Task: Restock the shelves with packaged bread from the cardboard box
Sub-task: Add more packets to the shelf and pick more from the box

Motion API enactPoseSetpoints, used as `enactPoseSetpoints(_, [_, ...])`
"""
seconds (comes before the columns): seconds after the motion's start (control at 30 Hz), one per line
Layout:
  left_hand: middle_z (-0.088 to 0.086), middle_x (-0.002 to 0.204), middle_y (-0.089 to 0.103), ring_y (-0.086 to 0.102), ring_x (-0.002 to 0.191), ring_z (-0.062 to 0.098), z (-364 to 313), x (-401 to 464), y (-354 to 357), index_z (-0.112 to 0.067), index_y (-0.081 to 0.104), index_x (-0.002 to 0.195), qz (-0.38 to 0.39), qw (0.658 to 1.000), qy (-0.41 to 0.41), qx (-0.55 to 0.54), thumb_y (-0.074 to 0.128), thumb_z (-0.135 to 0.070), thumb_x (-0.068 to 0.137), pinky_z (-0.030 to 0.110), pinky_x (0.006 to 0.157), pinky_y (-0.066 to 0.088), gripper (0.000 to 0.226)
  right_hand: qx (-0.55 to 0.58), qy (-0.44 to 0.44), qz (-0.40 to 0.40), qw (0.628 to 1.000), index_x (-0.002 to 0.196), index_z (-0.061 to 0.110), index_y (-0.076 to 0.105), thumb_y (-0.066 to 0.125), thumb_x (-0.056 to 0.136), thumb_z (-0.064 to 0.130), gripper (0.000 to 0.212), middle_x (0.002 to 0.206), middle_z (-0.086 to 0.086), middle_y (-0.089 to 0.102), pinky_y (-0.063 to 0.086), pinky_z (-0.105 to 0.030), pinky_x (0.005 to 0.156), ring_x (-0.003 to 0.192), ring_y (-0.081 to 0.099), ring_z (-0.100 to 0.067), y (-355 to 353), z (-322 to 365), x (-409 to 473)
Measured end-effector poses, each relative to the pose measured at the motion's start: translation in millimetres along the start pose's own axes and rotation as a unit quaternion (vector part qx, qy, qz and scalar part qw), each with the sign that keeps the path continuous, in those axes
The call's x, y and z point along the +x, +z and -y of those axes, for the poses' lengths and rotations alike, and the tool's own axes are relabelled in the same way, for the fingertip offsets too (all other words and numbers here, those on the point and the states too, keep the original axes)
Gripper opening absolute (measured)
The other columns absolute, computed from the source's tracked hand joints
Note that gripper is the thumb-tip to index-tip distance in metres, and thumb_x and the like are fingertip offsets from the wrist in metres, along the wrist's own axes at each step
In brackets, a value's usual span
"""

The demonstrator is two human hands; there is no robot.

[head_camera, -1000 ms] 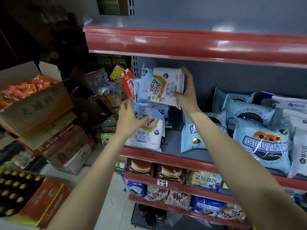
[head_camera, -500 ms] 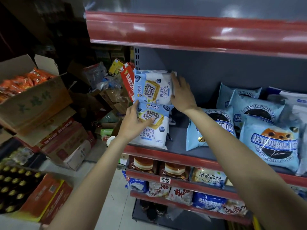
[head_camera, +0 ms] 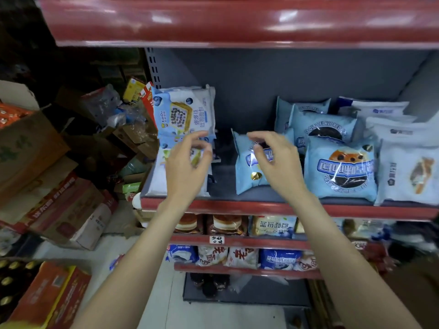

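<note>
A white-and-blue toast bread packet (head_camera: 186, 112) stands upright on top of a stack at the left end of the grey shelf (head_camera: 225, 186). Beneath it lies another packet of the same kind (head_camera: 156, 176), partly hidden by my left hand (head_camera: 187, 165). That hand hovers in front of the stack, fingers spread, holding nothing. My right hand (head_camera: 276, 160) is open too, held in front of a light-blue round bread packet (head_camera: 247, 172) without gripping it. The cardboard box of bread is not identifiable in this view.
More light-blue and white bread packets (head_camera: 339, 167) fill the shelf's right side. A red shelf lip (head_camera: 237, 22) overhangs above. Lower shelves (head_camera: 237, 241) hold other bread. Stacked cardboard boxes (head_camera: 31, 148) and drink crates (head_camera: 47, 298) crowd the floor at left.
Both hands have let go of the top toast packet and pulled back toward me. The packet now stands on the stack unsupported. The view has tilted down.
</note>
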State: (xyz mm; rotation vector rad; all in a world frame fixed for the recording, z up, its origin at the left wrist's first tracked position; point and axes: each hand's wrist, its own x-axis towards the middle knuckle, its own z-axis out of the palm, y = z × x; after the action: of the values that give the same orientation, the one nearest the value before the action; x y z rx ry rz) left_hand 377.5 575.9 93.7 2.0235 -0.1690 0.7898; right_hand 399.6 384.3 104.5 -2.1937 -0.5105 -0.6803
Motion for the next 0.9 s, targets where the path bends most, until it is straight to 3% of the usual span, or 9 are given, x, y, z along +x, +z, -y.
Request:
enactPoseSetpoints(0.07, [-0.019, 0.088, 0.062, 0.060, 0.087, -0.002, -10.7, -10.3, 16.8, -0.019, 0.059, 0.115, 0.033, 0.999, -0.003, -0.033, 0.058, -0.017, 0.092, 0.010, 0.076, 0.044, 0.023, -0.007, 0.024, -0.026, 0.999, 0.110, 0.014, 0.066, 0.049, 0.091, 0.012, 0.026, 0.099, 0.003, 0.069, 0.052, -0.036, 0.080, 0.090, 0.063, -0.016, -16.7, -8.0, -27.1])
enactPoseSetpoints(0.2, [-0.019, 0.088, 0.063, 0.059, 0.084, -0.006, -21.5, -28.9, 45.9, -0.024, 0.061, 0.107, 0.086, 0.994, -0.048, -0.057, 0.059, -0.016, 0.092, 0.010, 0.077, 0.044, 0.017, -0.022, 0.096, -0.019, 0.995, 0.111, 0.015, 0.067, 0.052, 0.093, 0.008, 0.024, 0.101, 0.004, 0.070, 0.052, -0.036, 0.080, 0.089, 0.064, -0.015, -42.7, -26.1, -73.5])
enactPoseSetpoints(0.27, [-0.014, 0.089, 0.067, 0.060, 0.085, -0.002, -31.5, -41.4, 53.5, -0.033, 0.062, 0.099, 0.118, 0.987, -0.079, -0.079, 0.059, -0.018, 0.092, 0.016, 0.078, 0.046, 0.016, -0.054, 0.107, 0.010, 0.993, 0.111, 0.015, 0.066, 0.052, 0.093, 0.012, 0.023, 0.098, 0.001, 0.070, 0.054, -0.038, 0.073, 0.084, 0.065, -0.018, -58.7, -34.1, -95.0])
enactPoseSetpoints(0.33, [-0.014, 0.089, 0.068, 0.062, 0.085, 0.000, -44.7, -56.0, 60.3, -0.034, 0.064, 0.097, 0.187, 0.977, -0.074, -0.068, 0.060, -0.021, 0.092, 0.020, 0.079, 0.048, 0.015, -0.124, 0.115, 0.089, 0.982, 0.114, 0.020, 0.063, 0.053, 0.093, 0.017, 0.024, 0.095, -0.001, 0.070, 0.055, -0.040, 0.067, 0.077, 0.066, -0.021, -82.6, -39.4, -118.2])
enactPoseSetpoints(0.43, [-0.019, 0.089, 0.068, 0.062, 0.084, -0.002, -67.9, -78.3, 79.2, -0.033, 0.064, 0.104, 0.368, 0.930, -0.020, 0.006, 0.061, -0.028, 0.091, 0.024, 0.080, 0.049, 0.015, -0.196, 0.160, 0.201, 0.946, 0.118, 0.025, 0.060, 0.051, 0.094, 0.023, 0.026, 0.093, 0.000, 0.068, 0.053, -0.040, 0.064, 0.076, 0.065, -0.025, -128.2, -40.2, -158.2])
enactPoseSetpoints(0.57, [-0.025, 0.091, 0.063, 0.058, 0.090, -0.006, -110.6, -110.3, 127.1, -0.030, 0.065, 0.109, 0.507, 0.856, 0.106, -0.003, 0.058, -0.031, 0.087, 0.025, 0.083, 0.048, 0.023, -0.219, 0.241, 0.194, 0.925, 0.117, 0.032, 0.060, 0.048, 0.094, 0.034, 0.027, 0.098, 0.003, 0.068, 0.052, -0.039, 0.068, 0.086, 0.065, -0.023, -188.8, -34.4, -212.0])
enactPoseSetpoints(0.7, [-0.021, 0.102, 0.063, 0.054, 0.097, -0.004, -157.6, -148.3, 182.0, -0.027, 0.065, 0.113, 0.556, 0.810, 0.168, -0.083, 0.056, -0.027, 0.091, 0.013, 0.083, 0.040, 0.024, -0.230, 0.320, 0.129, 0.910, 0.102, 0.024, 0.067, 0.056, 0.089, 0.025, 0.017, 0.088, 0.003, 0.070, 0.053, -0.038, 0.061, 0.077, 0.066, -0.022, -258.2, -43.8, -267.0])
enactPoseSetpoints(0.8, [-0.022, 0.103, 0.060, 0.052, 0.100, -0.004, -184.5, -178.3, 225.2, -0.027, 0.065, 0.112, 0.549, 0.808, 0.182, -0.110, 0.057, -0.022, 0.093, 0.014, 0.085, 0.038, 0.021, -0.236, 0.366, 0.110, 0.894, 0.109, 0.029, 0.068, 0.056, 0.091, 0.026, 0.021, 0.088, 0.011, 0.071, 0.055, -0.039, 0.065, 0.076, 0.066, -0.008, -311.4, -67.2, -305.7])
enactPoseSetpoints(0.9, [-0.022, 0.105, 0.060, 0.052, 0.101, -0.004, -212.9, -206.6, 261.4, -0.028, 0.065, 0.112, 0.544, 0.810, 0.182, -0.119, 0.057, -0.023, 0.093, 0.015, 0.085, 0.040, 0.021, -0.264, 0.399, 0.085, 0.874, 0.109, 0.026, 0.069, 0.058, 0.091, 0.024, 0.021, 0.088, 0.009, 0.072, 0.056, -0.038, 0.066, 0.074, 0.063, -0.005, -361.7, -96.9, -343.5])
